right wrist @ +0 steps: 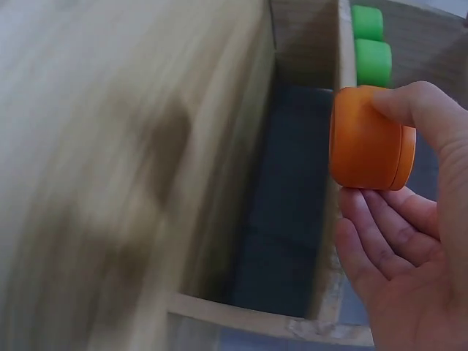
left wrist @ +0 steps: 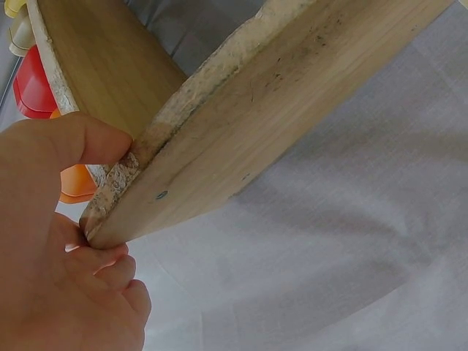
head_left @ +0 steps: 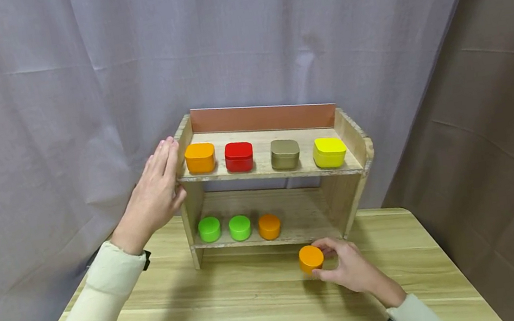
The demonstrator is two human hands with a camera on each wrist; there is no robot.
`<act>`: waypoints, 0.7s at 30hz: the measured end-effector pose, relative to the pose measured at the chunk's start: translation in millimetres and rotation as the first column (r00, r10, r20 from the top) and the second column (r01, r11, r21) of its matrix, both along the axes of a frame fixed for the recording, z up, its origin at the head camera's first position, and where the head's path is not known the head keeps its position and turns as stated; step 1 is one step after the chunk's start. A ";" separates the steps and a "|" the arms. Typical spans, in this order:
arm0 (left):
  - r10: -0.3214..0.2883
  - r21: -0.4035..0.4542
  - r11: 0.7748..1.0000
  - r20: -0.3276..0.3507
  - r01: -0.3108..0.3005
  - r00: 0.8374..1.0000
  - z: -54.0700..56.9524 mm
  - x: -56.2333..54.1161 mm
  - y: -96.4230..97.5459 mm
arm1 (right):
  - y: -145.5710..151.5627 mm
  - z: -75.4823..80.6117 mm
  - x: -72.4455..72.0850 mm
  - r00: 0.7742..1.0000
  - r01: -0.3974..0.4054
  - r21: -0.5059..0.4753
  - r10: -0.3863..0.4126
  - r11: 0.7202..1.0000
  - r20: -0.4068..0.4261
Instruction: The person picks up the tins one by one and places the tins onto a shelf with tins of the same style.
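Observation:
My left hand (head_left: 153, 191) grips the left side panel of a small two-tier wooden shelf (head_left: 271, 175). In the left wrist view, thumb and fingers (left wrist: 102, 142) pinch the rough front edge of that panel. My right hand (head_left: 348, 265) holds a round orange container (head_left: 311, 258) between thumb and fingers, in front of the lower tier near its right end. Seen from the right wrist, the thumb lies on one side of the orange container (right wrist: 365, 139) and the fingers on the other. On the lower tier stand two round green containers (head_left: 209, 229) and another round orange container (head_left: 269, 226).
Rounded square containers line the upper tier: orange (head_left: 200, 158), red (head_left: 239, 157), olive (head_left: 285, 154) and yellow (head_left: 330, 152). A brown strip (head_left: 263, 118) backs that tier. The shelf stands on a wooden table (head_left: 238, 306) before a grey curtain (head_left: 239, 37).

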State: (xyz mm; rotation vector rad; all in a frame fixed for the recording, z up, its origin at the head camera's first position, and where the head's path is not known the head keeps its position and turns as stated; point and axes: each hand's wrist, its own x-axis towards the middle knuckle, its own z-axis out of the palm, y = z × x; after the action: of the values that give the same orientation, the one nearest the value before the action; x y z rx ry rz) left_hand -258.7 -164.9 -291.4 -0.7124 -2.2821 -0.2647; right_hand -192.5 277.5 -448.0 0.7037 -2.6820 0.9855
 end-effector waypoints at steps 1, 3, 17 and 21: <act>0.000 0.000 1.000 0.001 0.000 1.000 -0.1 -0.1 0.1 | 0.2 2.4 -0.9 1.000 0.005 -0.002 -0.005 1.000 -0.008; 0.000 0.000 1.000 0.000 0.000 1.000 -0.1 -0.5 0.3 | 0.3 6.0 -3.1 0.999 0.009 -0.004 -0.009 1.000 -0.036; 0.008 0.006 1.000 0.018 -0.008 1.000 -0.1 0.9 0.4 | -7.3 25.3 -25.4 0.992 0.049 -0.019 -0.051 0.999 -0.119; 0.007 0.004 1.000 0.011 -0.007 1.000 0.5 0.7 1.2 | -9.9 29.3 -33.9 0.991 0.064 -0.025 -0.066 0.998 -0.113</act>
State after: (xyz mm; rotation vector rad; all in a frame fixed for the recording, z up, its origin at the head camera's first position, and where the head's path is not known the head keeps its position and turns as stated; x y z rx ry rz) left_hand -258.0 -163.7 -290.9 -0.7029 -2.2931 -0.2702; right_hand -226.4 267.7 -418.7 0.6438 -2.5754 0.9270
